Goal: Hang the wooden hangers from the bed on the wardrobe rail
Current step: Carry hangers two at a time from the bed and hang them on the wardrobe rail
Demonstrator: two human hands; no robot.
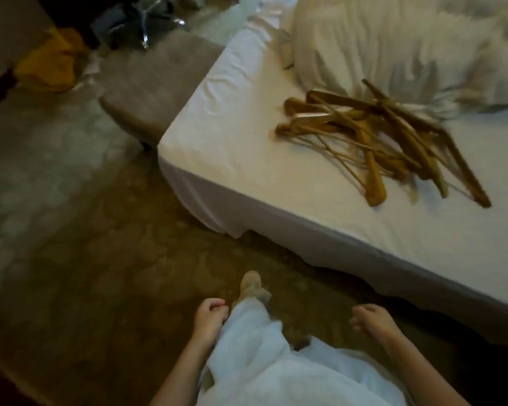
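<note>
Loose white clothing [276, 373] on the person filled the near edge of the view, with a bare forearm on each side. Beside it the left hand [210, 317] hung with fingers loosely curled and gripped nothing. The right hand [370, 319] was the same, relaxed and empty. One pale-shod foot [251, 284] was planted on the brown patterned carpet [100, 259] just ahead.

To the far right, a tangled heap of tan wooden hangers [379, 142] lay on the white-sheeted bed [232, 136], touching a crumpled white duvet [393, 45] behind it. No wardrobe rail was in view.

The heap looked like the main hazard. Arms, thin lower bars and hooks crossed one another, so pulling a single hanger would probably drag its neighbours along and tip some over the mattress edge onto the floor. A hook could also snag the sheet or the duvet. Grabbing too many at once risked a weak hold and a drop on the way.
</note>
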